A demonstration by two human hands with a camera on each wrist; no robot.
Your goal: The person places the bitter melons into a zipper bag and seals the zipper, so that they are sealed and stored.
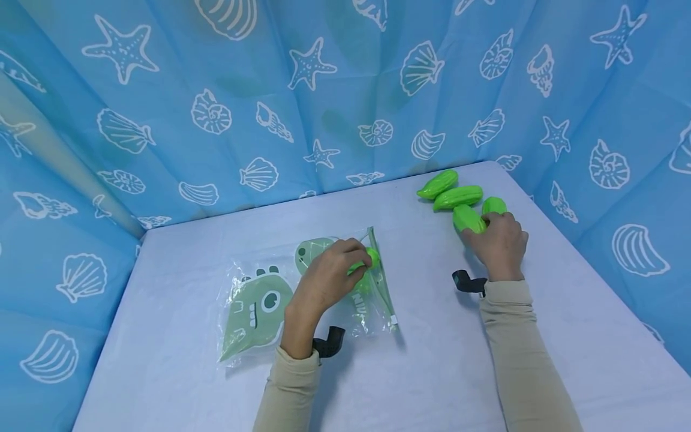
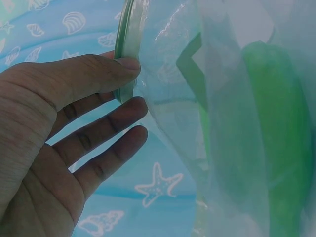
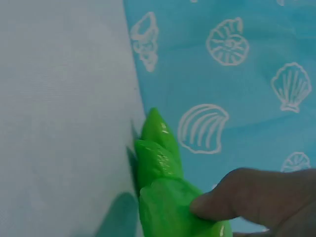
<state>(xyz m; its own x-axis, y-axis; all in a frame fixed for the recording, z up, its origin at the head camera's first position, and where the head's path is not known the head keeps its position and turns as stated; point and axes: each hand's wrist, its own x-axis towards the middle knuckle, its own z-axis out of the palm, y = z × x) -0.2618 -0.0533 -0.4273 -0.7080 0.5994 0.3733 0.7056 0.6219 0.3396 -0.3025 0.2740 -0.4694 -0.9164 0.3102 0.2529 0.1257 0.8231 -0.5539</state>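
Note:
My left hand (image 1: 329, 276) is over the right part of a clear zip bag (image 1: 251, 342) printed with green cartoon dinosaurs. In the left wrist view, thumb and forefinger pinch the bag's green zip edge (image 2: 124, 47), the other fingers spread apart. A bright green shape (image 2: 281, 128) shows through the plastic there. At the right of the table, my right hand (image 1: 499, 243) grips a bright green ridged toy gourd (image 1: 467, 219), the thumb pressed on its side in the right wrist view. Similar toy gourds (image 1: 459, 197) lie beside and behind it.
The table (image 1: 178, 270) has a white cover. A blue curtain (image 1: 335, 108) with white shells and starfish stands behind it and at both sides. A black bracket sits on each wrist, one at the left wrist (image 1: 329, 342) and one at the right (image 1: 467, 282).

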